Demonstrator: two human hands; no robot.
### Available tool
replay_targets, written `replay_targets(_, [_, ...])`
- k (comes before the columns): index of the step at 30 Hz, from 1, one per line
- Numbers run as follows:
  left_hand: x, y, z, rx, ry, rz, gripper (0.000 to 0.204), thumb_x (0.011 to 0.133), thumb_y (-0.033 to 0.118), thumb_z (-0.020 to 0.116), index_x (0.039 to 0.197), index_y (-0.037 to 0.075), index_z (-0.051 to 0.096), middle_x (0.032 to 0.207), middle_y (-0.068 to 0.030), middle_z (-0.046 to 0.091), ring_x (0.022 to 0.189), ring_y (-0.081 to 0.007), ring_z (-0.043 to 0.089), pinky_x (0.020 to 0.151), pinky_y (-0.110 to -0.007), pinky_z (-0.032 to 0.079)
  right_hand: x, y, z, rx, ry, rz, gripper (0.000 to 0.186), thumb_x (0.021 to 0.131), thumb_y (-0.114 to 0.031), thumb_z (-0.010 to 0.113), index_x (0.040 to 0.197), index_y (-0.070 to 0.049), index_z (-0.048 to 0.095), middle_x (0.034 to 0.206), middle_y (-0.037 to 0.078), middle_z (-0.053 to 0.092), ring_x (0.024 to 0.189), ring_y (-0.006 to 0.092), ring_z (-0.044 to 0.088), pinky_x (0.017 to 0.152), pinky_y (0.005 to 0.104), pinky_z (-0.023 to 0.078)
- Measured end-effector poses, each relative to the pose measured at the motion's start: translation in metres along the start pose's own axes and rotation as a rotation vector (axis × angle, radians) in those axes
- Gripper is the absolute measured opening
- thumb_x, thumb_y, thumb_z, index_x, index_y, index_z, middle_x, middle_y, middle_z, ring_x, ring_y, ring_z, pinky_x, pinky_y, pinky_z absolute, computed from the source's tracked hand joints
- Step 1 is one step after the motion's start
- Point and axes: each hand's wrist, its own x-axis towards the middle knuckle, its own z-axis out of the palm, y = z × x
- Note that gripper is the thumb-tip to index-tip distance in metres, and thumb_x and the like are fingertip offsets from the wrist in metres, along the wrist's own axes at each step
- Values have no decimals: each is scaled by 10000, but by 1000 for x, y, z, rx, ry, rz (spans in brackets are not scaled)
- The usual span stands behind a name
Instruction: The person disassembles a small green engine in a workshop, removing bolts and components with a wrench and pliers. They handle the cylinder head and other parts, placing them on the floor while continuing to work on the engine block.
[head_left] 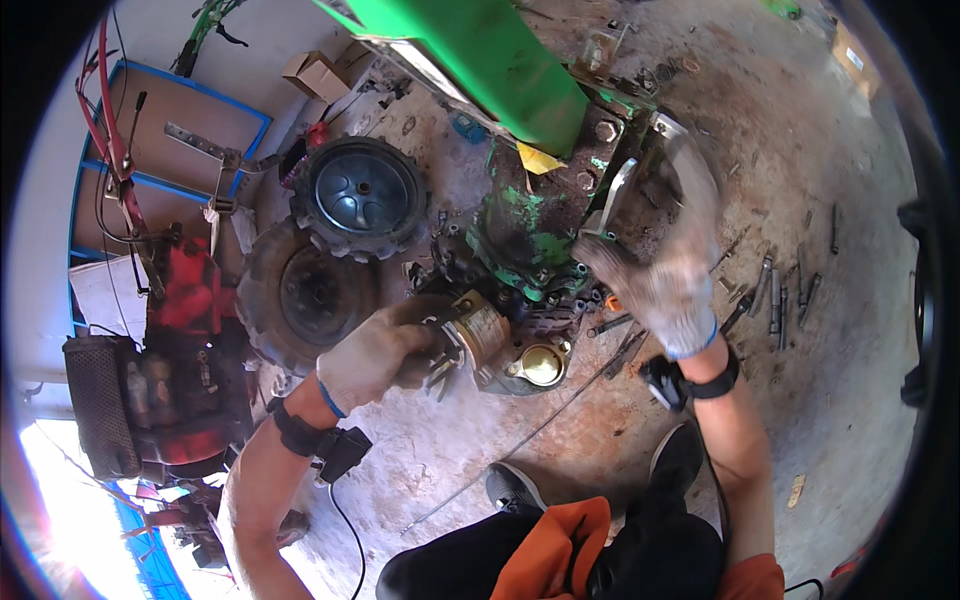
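A green-painted machine housing (535, 235), dark with grease, stands on the floor ahead of me. In front of it sits a cylindrical metal part (482, 332) with a pale label, and beside that a round gold-coloured cap (541, 366). My left hand (370, 360), in a whitish glove, curls its fingers round the left end of the cylindrical part; its fingertips are partly hidden. My right hand (675, 270), gloved too and a little blurred, reaches along the housing's right side, thumb and fingers spread apart. Between them rises a curved silver lever (619, 190), which the thumb is near.
A green beam (480, 60) slants over the housing. Two treaded wheels (362, 190) lie at left, near a red engine (195, 290). Several sockets and bars (780, 300) lie at right. A long thin rod (520, 440) crosses the floor before my shoes (512, 488).
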Motion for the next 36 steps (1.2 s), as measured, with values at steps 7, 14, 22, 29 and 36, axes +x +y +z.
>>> replay_targets(7, [0,-2,3,-340,-8,-88,441,1138,82,496,1574,19,528,757,25,473,527,-57,366,500,-260,312,34,6,10,-182,-137,-102,950,664,-630,990,1454,-182,709,1631,160,515,1535,453,424,1247,649,366])
replay_targets(14, [6,-21,-4,-417,56,-105,254,1125,89,508,1334,15,629,809,-9,552,538,-89,465,455,-278,351,38,2,20,-157,-190,-24,745,793,-367,939,1462,-189,663,1572,180,545,1458,457,512,1215,632,393])
replay_targets(22, [4,-13,20,-445,249,-136,302,1073,92,522,780,150,477,613,43,332,486,-92,322,469,-320,248,36,-4,27,-115,-123,-43,672,828,-263,901,1450,-174,664,1591,218,528,1424,492,523,1173,635,429])
replay_targets(29, [2,-15,25,-483,283,-118,102,1077,65,519,1019,122,581,674,21,432,482,-89,338,458,-310,262,35,-5,28,-99,-122,-18,643,823,-218,881,1427,-159,667,1582,244,520,1392,511,541,1143,633,460])
replay_targets(36, [-5,-23,31,-550,225,-85,69,1083,76,564,1126,68,617,720,9,478,491,-85,371,434,-294,266,35,-1,21,-95,-124,-26,666,823,-215,882,1442,-151,648,1583,228,522,1399,505,535,1151,630,458])
